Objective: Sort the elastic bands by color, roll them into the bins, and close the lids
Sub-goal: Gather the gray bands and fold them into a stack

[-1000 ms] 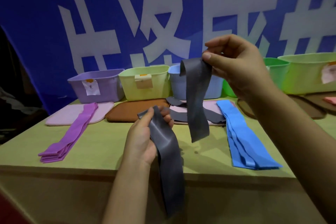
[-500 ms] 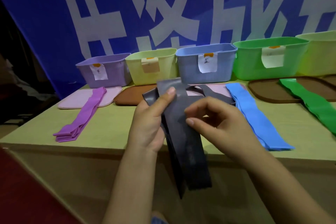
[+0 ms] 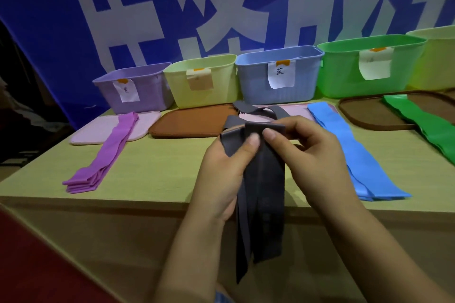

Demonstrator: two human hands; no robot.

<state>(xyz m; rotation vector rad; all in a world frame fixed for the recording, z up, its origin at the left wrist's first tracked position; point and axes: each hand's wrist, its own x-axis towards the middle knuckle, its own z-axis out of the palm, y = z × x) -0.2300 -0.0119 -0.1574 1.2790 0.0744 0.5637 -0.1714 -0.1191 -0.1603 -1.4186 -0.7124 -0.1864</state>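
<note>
The grey band [image 3: 261, 194] is a flat, matte, dark strip folded over at its top, with its doubled lengths hanging down past the front edge of the counter [image 3: 157, 167]. The left hand [image 3: 221, 172] pinches the folded top with thumb and fingers [image 3: 253, 141] curled round it; the right hand [image 3: 312, 155] pinches the same fold from the other side, its fingers clenched on the band. Both hands meet in front of the blue bin [image 3: 278, 76].

More grey bands [image 3: 256, 109] lie on a pink lid [image 3: 293, 112] just before the blue bin. Right of that bin's front lies the blue stack [image 3: 349, 152]; farther right the green bands [image 3: 426, 123] cross a brown lid [image 3: 364, 113] before the green bin [image 3: 369, 66]. Left of the blue bin stand a yellow bin [image 3: 202, 81] and a purple bin [image 3: 133, 88], with purple bands [image 3: 108, 152] before the latter.

Half a second ago the right hand was lower and apart from the fold; it has come up to meet the left thumb, and the hanging ends now reach lower.
</note>
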